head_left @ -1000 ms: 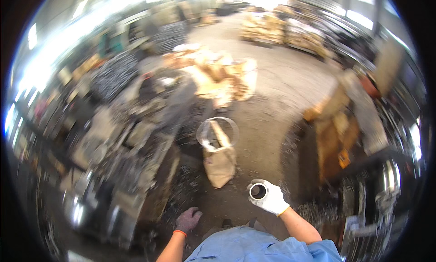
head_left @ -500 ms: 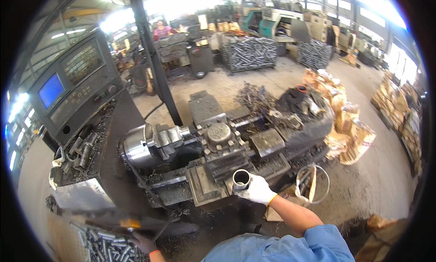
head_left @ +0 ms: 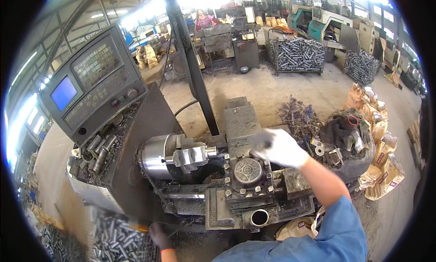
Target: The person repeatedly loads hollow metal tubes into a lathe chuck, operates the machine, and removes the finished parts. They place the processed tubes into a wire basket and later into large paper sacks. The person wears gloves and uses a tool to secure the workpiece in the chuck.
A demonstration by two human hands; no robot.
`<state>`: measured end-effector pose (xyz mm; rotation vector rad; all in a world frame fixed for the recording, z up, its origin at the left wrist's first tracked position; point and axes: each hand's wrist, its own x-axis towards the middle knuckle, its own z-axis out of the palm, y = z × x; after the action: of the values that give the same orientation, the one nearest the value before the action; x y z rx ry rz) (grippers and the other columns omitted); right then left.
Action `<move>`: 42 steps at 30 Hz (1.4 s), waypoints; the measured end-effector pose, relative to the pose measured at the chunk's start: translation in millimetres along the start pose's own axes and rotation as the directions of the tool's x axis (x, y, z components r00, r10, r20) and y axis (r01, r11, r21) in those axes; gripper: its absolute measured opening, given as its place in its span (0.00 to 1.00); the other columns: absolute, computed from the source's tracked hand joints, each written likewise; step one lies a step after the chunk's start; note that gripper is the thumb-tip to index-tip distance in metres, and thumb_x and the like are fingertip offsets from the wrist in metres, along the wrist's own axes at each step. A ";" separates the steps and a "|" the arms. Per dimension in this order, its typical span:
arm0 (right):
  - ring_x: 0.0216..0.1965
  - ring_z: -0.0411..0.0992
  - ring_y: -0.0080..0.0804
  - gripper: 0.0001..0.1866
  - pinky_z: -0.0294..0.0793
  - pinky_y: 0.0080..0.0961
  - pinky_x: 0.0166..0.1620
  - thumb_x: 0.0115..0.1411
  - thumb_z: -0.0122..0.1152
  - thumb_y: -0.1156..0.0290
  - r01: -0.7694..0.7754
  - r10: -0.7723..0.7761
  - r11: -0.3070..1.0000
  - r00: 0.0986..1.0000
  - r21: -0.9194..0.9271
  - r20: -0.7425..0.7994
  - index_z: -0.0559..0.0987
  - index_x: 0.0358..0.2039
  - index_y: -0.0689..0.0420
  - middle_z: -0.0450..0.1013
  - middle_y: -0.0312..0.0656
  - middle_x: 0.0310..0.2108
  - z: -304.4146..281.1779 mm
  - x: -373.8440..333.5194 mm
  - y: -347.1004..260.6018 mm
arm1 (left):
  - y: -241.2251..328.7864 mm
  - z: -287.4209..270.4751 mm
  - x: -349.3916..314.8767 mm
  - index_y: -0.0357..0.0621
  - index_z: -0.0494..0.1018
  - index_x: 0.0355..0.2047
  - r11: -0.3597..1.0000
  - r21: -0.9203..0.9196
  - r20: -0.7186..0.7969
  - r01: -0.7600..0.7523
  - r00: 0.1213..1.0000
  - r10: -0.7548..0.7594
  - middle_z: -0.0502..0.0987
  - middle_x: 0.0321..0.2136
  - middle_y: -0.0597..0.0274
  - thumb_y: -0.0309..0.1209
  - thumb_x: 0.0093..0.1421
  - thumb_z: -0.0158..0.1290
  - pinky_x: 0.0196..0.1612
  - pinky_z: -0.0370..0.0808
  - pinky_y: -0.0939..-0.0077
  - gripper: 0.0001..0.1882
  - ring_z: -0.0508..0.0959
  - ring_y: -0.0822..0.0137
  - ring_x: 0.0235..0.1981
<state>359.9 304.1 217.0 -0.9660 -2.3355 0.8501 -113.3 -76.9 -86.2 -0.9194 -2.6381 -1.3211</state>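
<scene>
My right hand [head_left: 284,148], in a white glove, reaches over the far side of the lathe's square tool post [head_left: 248,172]. Its dark fingertips are smeared by motion, so any grip there is hidden. A short metal tube [head_left: 259,218] stands upright on the front of the carriage [head_left: 220,212], apart from both hands. Low at the left, my left hand [head_left: 159,235] in a dark glove hangs beside a wire bin of metal tubes [head_left: 119,238]; its fingers are not clear. The steel chuck [head_left: 156,155] with its stepped jaws [head_left: 187,158] lies left of the tool post.
A control panel [head_left: 91,87] with a blue screen rises at the left, by a dark post [head_left: 193,66]. Metal shavings [head_left: 297,119] pile behind the lathe. Paper sacks [head_left: 386,171] line the right. Full tube crates [head_left: 299,55] and a person [head_left: 206,20] are farther back.
My right hand has let go of the upright tube and moved up and away over the tool post. The tube stays on the carriage. The whole view has shifted.
</scene>
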 end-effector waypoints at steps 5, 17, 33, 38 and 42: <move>0.47 0.82 0.41 0.40 0.83 0.36 0.50 0.51 0.79 0.59 -0.095 0.153 0.987 0.809 -0.131 0.567 0.76 0.63 0.59 0.79 0.51 0.58 102.3 168.1 24.5 | 227.1 55.4 65.7 0.36 0.64 0.69 0.733 0.384 0.006 -0.562 0.795 0.607 0.71 0.65 0.43 0.40 0.48 0.73 0.75 0.59 0.47 0.50 0.69 0.45 0.69; 0.45 0.85 0.48 0.22 0.84 0.44 0.48 0.59 0.64 0.54 -0.289 0.340 0.565 0.935 -0.773 -0.100 0.89 0.41 0.61 0.85 0.53 0.44 2.2 201.3 56.1 | 346.7 66.7 219.0 0.48 0.68 0.63 0.549 0.441 0.496 -0.710 0.702 0.510 0.73 0.62 0.51 0.42 0.46 0.69 0.69 0.66 0.50 0.43 0.69 0.47 0.68; 0.34 0.83 0.41 0.31 0.81 0.40 0.41 0.57 0.74 0.43 0.228 0.119 0.920 0.616 -0.320 0.778 0.88 0.35 0.67 0.84 0.53 0.33 141.6 210.6 34.0 | 308.3 75.4 207.3 0.39 0.64 0.71 0.670 0.365 0.255 -0.646 0.762 0.596 0.67 0.70 0.46 0.53 0.58 0.62 0.80 0.48 0.50 0.47 0.62 0.50 0.74; 0.37 0.84 0.51 0.36 0.84 0.44 0.43 0.48 0.75 0.43 0.274 0.320 0.528 0.813 -0.804 0.487 0.83 0.48 0.60 0.84 0.53 0.39 86.6 169.1 -14.3 | 304.7 76.8 206.8 0.40 0.65 0.69 0.655 0.330 0.167 -0.680 0.725 0.668 0.68 0.68 0.48 0.53 0.60 0.59 0.78 0.47 0.44 0.43 0.62 0.48 0.72; 0.43 0.85 0.46 0.26 0.84 0.41 0.47 0.52 0.71 0.59 0.074 0.309 0.408 0.927 -0.910 0.214 0.82 0.49 0.59 0.83 0.50 0.43 51.5 123.4 -94.4 | 303.3 72.1 216.3 0.38 0.65 0.69 0.699 0.157 0.209 -0.698 0.715 0.667 0.70 0.66 0.45 0.53 0.59 0.62 0.77 0.49 0.42 0.44 0.64 0.45 0.71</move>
<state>206.0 324.6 269.1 -1.4909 -3.1169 -0.4433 -115.2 220.7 149.2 -1.7630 -2.0709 -0.7634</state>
